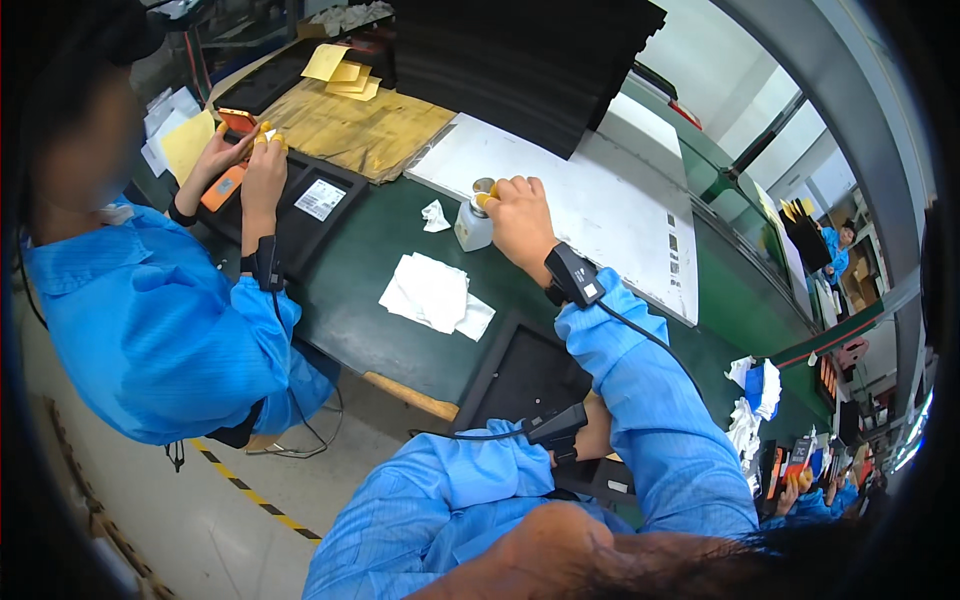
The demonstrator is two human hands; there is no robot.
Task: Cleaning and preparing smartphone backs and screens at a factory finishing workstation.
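Note:
My right hand [522, 222] reaches over the bench to a small pale bottle [473, 228] with a round metal lid [485, 186] tipped up. Its fingers, with a yellow finger cot showing, are closed at the bottle's mouth; a bit of white shows there, too small to name. Only the back of my left hand [595, 428] shows, beside a black tray-like panel [528, 375] at the bench's near edge. Its fingers are hidden behind my right sleeve. A stack of white wipes [428, 292] lies in front of the bottle, and a crumpled wipe [435, 216] to its left.
On the left, a co-worker's hands [262, 180] hold an orange phone-like device [238, 121] over a black tray [300, 235]. Behind the bottle lies a large white board [600, 205], below a black panel [520, 70]. Crumpled white wipes [745, 430] lie on the right.

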